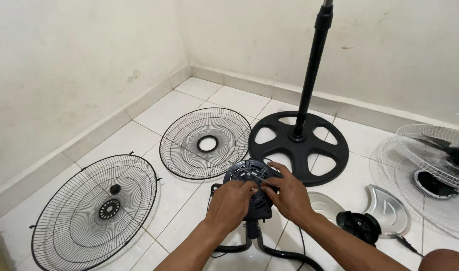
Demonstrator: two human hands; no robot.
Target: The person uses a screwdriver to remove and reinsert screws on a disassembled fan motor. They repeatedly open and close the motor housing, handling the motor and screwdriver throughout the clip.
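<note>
Fan motor (253, 181) lies near-centre on the floor (189, 200), between two grilles and the stand base (299, 145). Left hand (230, 203) and right hand (285, 194) are closed around it, fingertips pinching at its face. Fastener work judged in hand; a fine, steady grip is called for next.

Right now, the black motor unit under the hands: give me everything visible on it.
The motor unit is black, plastic-looking, with a round ribbed face turned up toward the camera and something thin and pale lying across it. It sits on the white tiled floor between the wire grille and the round stand base. The left hand and right hand cover its lower half. Black tubing and cable run out below.
</note>
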